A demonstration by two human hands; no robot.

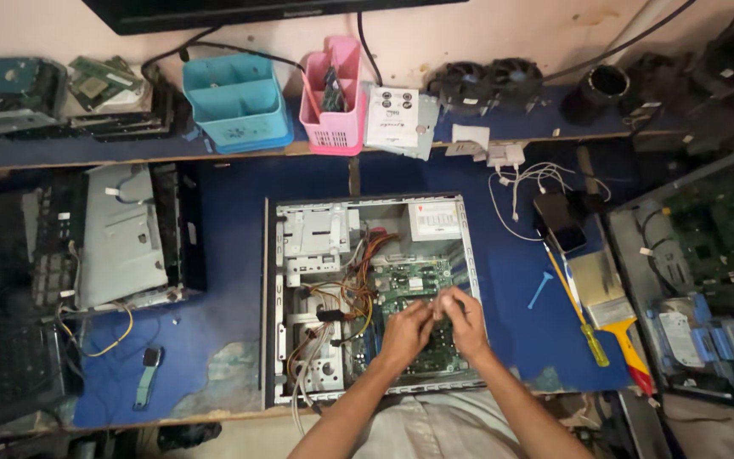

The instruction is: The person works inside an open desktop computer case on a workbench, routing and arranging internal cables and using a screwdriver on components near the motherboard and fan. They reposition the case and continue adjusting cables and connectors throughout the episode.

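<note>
I am looking straight down into an open computer case (373, 297) lying on a blue worktable (231, 255). Both my hands are inside it, over the green circuit board (414, 285). My left hand (407, 330) and right hand (466, 319) meet fingertip to fingertip, fingers curled in and pinched around something small and pale. It is too blurred for me to say what it is, or which hand truly has the grip.

The small piece sits between my fingertips, just above the lower middle of the board, to the right of the bundle of orange and yellow wires (358, 293).

My worry is that the pinch looks light. If it slips, the piece would likely drop among the board's parts or under the wires, where it would be hard to find. My left wrist is close to the wire bundle, so a careless pull could snag a lead or loosen a plug. Pressing down while I fiddle could also flex the board.

A yellow-handled screwdriver (578, 310) and a paintbrush (609, 310) lie on the table to the right, well apart from my hands.
</note>
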